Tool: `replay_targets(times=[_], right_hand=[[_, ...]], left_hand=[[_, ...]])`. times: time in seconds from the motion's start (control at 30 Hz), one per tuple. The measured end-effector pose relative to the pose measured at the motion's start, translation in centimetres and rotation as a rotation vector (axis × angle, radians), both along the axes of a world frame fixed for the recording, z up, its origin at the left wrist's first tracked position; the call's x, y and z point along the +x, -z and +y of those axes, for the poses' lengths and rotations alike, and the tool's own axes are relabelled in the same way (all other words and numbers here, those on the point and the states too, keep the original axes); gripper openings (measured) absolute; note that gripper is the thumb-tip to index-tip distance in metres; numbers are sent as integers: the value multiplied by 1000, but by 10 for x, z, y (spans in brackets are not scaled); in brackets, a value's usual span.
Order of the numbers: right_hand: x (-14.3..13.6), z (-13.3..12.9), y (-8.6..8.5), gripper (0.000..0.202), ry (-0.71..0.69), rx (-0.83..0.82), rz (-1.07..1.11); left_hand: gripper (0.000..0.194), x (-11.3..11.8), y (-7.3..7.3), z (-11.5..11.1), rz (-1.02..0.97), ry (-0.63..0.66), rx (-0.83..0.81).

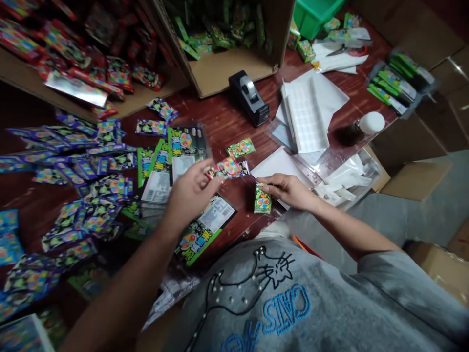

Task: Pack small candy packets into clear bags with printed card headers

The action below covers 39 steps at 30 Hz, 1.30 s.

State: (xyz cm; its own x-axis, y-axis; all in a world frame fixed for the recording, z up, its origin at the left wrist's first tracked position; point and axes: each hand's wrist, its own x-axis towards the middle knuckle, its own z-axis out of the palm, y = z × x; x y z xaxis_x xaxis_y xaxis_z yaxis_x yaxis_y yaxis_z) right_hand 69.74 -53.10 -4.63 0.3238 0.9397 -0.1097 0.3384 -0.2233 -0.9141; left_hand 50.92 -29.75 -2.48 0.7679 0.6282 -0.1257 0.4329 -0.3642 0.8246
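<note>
My left hand (188,195) pinches the near end of a small red candy packet (226,167) between thumb and fingers. A purple packet (244,168) shows just past its far end; whether the hand holds that one too I cannot tell. My right hand (287,190) grips the top of a small green candy packet (263,199) at the table's near edge. Another green packet (240,147) lies flat beyond the red one. Below my left wrist rests a printed green-and-black pouch (205,230), with more such pouches (186,142) stacked to the left.
Many purple packets (106,190) cover the left of the table. At the back stand cardboard boxes of red packets (117,73) and green packets (216,39). A tape dispenser (249,98), white label sheets (306,115) and a white-capped bottle (370,123) lie to the right.
</note>
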Motion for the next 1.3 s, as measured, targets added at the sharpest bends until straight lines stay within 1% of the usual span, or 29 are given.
replay_targets(times=[0.03,0.07,0.1,0.13,0.2,0.23,0.27,0.33,0.37,0.4,0.43,0.5,0.57,0.6,0.63,0.67,0.73,0.77,0.8,0.87,0.9,0.93,0.97,1.07,1.17,1.23,1.3], right_hand=[[-4,-6,4,37,12,-1,-111],[-8,-10,7,41,18,-7,-226],[-12,-13,10,49,18,-17,-336],[-14,-15,12,64,0,-29,-434],[-17,-17,15,101,-94,-52,-581],[-18,-18,15,112,-157,-60,-627],[-18,-18,16,115,-209,-63,-654],[-15,-17,16,109,-262,-40,-653],[-12,-16,15,106,-266,-12,-634],[-8,-16,14,105,-261,22,-607],[-3,-15,12,105,-255,55,-580],[6,-14,8,103,-273,110,-542],[14,-12,3,100,-331,134,-536],[17,-11,2,97,-370,135,-541],[19,-10,2,95,-409,131,-549],[20,-10,2,94,-441,120,-559],[20,-8,4,93,-482,84,-583],[20,-8,5,94,-493,64,-593],[20,-7,7,96,-501,45,-600],[20,-6,10,99,-514,12,-603],[19,-5,12,101,-518,1,-603],[19,-3,14,104,-519,-5,-602],[18,-1,17,107,-520,-5,-604],[14,7,24,111,-523,19,-613],[8,11,27,109,-509,34,-627],[6,12,24,105,-487,52,-641],[5,13,20,100,-437,79,-655]], left_hand=[[60,-6,3,-17,-43,-48,-160],[63,-12,6,-33,-76,-89,-286],[61,-16,9,-48,-103,-130,-370],[58,-20,12,-62,-126,-177,-417],[52,-27,16,-80,-174,-268,-447],[50,-30,16,-85,-196,-296,-441],[49,-33,15,-86,-212,-305,-422],[45,-39,7,-80,-207,-264,-336],[43,-41,1,-73,-180,-204,-266],[40,-41,-5,-65,-137,-113,-183],[39,-40,-11,-55,-87,8,-95],[41,-29,-18,-35,20,307,41],[50,-10,-16,-20,132,582,69],[56,1,-12,-15,191,671,50],[61,12,-7,-13,249,721,25],[64,20,-1,-12,293,734,10],[65,30,9,-17,303,693,48],[67,29,12,-22,272,658,110],[74,26,14,-28,232,625,194],[96,15,16,-43,181,569,373],[106,9,17,-50,185,547,436],[113,3,18,-57,202,527,472],[114,0,20,-63,222,511,483],[110,-5,25,-76,237,464,460],[115,-14,24,-79,233,426,443],[122,-32,19,-78,238,370,474],[125,-58,14,-75,273,259,531]])
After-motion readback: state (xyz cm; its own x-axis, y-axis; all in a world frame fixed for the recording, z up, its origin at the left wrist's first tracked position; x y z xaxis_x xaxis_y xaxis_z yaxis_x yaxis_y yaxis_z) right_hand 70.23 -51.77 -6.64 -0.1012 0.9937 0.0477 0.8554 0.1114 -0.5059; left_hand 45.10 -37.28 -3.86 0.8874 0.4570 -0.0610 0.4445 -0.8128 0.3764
